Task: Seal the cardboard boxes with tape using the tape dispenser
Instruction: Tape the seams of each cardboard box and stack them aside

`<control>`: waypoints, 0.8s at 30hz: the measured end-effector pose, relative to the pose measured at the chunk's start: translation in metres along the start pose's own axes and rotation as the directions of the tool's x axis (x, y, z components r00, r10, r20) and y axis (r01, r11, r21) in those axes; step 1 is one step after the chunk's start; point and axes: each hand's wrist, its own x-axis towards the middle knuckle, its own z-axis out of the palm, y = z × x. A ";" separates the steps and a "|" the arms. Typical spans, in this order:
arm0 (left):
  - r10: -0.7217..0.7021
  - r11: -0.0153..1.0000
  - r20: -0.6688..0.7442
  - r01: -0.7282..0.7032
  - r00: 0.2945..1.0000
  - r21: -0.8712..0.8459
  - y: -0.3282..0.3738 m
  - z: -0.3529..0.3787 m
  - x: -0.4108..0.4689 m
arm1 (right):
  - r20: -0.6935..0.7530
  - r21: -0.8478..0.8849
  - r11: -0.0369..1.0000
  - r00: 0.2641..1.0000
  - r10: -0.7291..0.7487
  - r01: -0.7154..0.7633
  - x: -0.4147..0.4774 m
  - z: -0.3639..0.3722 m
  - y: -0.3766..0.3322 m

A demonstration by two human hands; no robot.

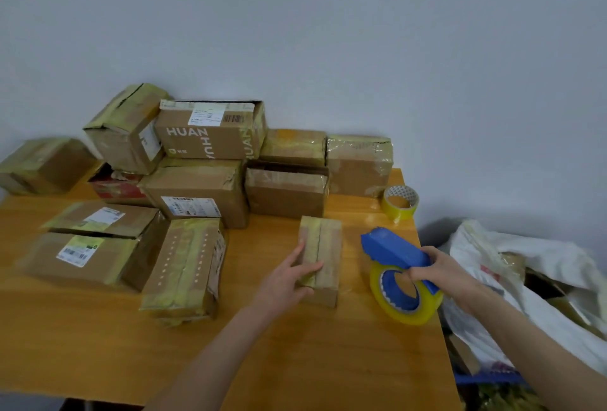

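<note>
A small cardboard box (323, 253) with yellowish tape along its top seam stands near the middle of the wooden table (295, 361). My left hand (289, 279) rests on its near left corner with fingers spread over the top and side. To the right, my right hand (440, 271) grips the blue tape dispenser (394, 249), which carries a roll of yellow-clear tape (405, 295) and hovers just above the table, apart from the box.
Several taped cardboard boxes (200, 193) are stacked along the wall and the table's left side. A spare tape roll (400, 202) sits at the back right corner. A white sack (525, 279) with cartons lies off the table's right edge.
</note>
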 end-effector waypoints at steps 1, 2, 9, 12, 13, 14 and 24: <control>-0.018 1.000 -0.003 0.018 1.000 0.016 0.001 -0.004 -0.001 | 0.013 0.038 0.999 0.999 -0.037 0.037 -0.006 -0.005 -0.005; -0.030 0.999 -0.045 0.032 0.999 0.028 0.003 -0.008 -0.003 | 0.031 0.067 0.995 0.996 -0.080 0.077 -0.013 -0.009 -0.011; -0.200 0.436 0.012 0.100 0.980 -0.894 0.075 -0.059 -0.008 | 0.168 0.078 0.945 0.930 -0.327 0.318 -0.052 -0.022 -0.053; -0.136 0.399 0.090 0.138 0.987 -0.907 0.092 -0.066 -0.014 | 0.229 0.060 0.932 0.903 -0.362 0.358 -0.060 -0.014 -0.065; -0.132 0.396 0.099 0.144 0.986 -0.907 0.092 -0.065 -0.014 | 0.245 0.049 0.929 0.897 -0.368 0.368 -0.061 -0.012 -0.068; -0.137 0.377 0.106 0.151 0.985 -0.914 0.090 -0.065 -0.015 | 0.259 0.038 0.927 0.892 -0.370 0.373 -0.061 -0.010 -0.069; -0.138 0.271 0.175 0.207 0.975 -0.940 0.066 -0.060 -0.024 | 0.305 -0.057 0.925 0.888 -0.343 0.377 -0.061 -0.001 -0.073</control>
